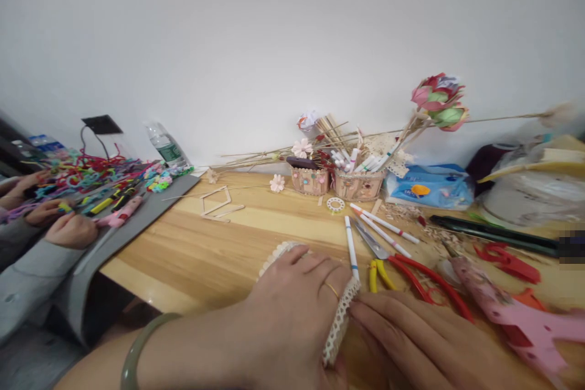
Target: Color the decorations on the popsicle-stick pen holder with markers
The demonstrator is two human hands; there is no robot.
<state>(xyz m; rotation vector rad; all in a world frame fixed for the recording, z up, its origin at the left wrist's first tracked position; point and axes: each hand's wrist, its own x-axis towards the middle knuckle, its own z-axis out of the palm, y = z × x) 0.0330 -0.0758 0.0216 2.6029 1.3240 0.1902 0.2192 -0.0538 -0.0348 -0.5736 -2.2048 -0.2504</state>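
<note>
A strip of cream lace trim (339,322) runs between my two hands at the bottom centre. My left hand (299,298), with a ring and a bangle, is wrapped over a lace-edged piece (276,256) whose scalloped rim shows beyond the knuckles. The rest of that piece is hidden under the hand. The fingertips of my right hand (411,335) press together against the right side of the lace trim. Just beyond lie a white marker (351,247) and red-handled scissors (411,268).
Two decorated baskets (359,186) hold markers and sticks near the wall. A pink glue gun (498,304) and red clip (512,262) lie right. Craft sticks (222,210) sit left of centre. Another person's hands (70,230) work at far left beside coloured pipe cleaners (100,170).
</note>
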